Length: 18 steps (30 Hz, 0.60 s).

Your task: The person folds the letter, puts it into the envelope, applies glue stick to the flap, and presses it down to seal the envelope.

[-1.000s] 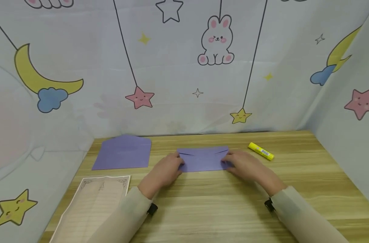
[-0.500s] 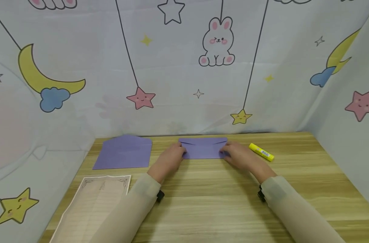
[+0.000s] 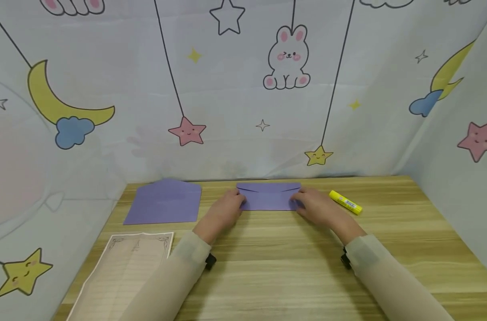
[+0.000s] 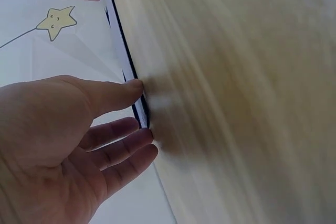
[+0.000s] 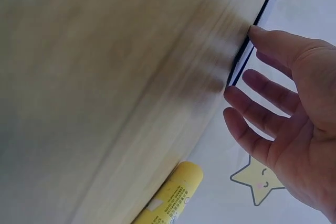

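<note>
A closed purple envelope (image 3: pixel 267 200) lies flat near the table's back edge, its flap toward the curtain. My left hand (image 3: pixel 226 207) holds its left end; my right hand (image 3: pixel 313 205) holds the right end. In the left wrist view the thumb of the left hand (image 4: pixel 58 145) presses the envelope's thin edge (image 4: pixel 122 51), and the fingertips touch its corner. Likewise, in the right wrist view, the right hand (image 5: pixel 299 98) has its thumb on the near edge and fingertips round the corner. A second purple envelope (image 3: pixel 163 205), flap up, rests at the back left.
A yellow glue stick (image 3: pixel 345 202) lies just right of my right hand. Lined letter paper (image 3: pixel 123 272) with a decorated border lies at the front left, partly under my left sleeve. A printed curtain (image 3: pixel 227 151) stands behind the wooden table (image 3: pixel 275 267).
Both hands have slid the closed envelope away from me, toward the back edge, between one second and half a second ago. Since then it has stayed in place. The other things have not moved.
</note>
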Available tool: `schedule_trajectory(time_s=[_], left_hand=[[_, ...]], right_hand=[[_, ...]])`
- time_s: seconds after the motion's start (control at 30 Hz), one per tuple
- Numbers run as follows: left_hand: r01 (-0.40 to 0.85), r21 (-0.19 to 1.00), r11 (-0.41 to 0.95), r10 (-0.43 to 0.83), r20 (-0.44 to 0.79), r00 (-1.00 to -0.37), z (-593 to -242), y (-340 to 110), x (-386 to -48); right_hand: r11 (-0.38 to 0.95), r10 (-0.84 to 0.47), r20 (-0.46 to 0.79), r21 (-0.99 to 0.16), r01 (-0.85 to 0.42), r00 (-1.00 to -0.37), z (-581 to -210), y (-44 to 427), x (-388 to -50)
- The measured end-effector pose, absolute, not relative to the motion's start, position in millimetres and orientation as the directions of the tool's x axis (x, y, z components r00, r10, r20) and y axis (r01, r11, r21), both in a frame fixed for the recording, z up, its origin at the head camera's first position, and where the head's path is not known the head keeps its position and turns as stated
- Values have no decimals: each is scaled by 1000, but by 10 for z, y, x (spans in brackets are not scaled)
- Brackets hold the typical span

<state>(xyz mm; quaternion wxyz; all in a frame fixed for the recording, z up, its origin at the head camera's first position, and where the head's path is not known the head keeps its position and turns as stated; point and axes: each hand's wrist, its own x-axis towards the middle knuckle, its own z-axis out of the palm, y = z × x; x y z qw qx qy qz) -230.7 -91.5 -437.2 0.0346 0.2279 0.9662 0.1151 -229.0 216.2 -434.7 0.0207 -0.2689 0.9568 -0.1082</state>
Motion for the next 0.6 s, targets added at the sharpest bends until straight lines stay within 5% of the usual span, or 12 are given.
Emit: schedule_trajectory(time_s=[0.33,0.6], left_hand=[[341,404,849,373,2,-928,-4181,-1209,-2154],[281,397,874,296,24,-955,-3940,-1623,-1907]], right_hand=[[848,-472,23,-264,-460,-881,-4222,2252,-2092],[827,-414,97,-376,-419,-905,-4096,2390,-1853]])
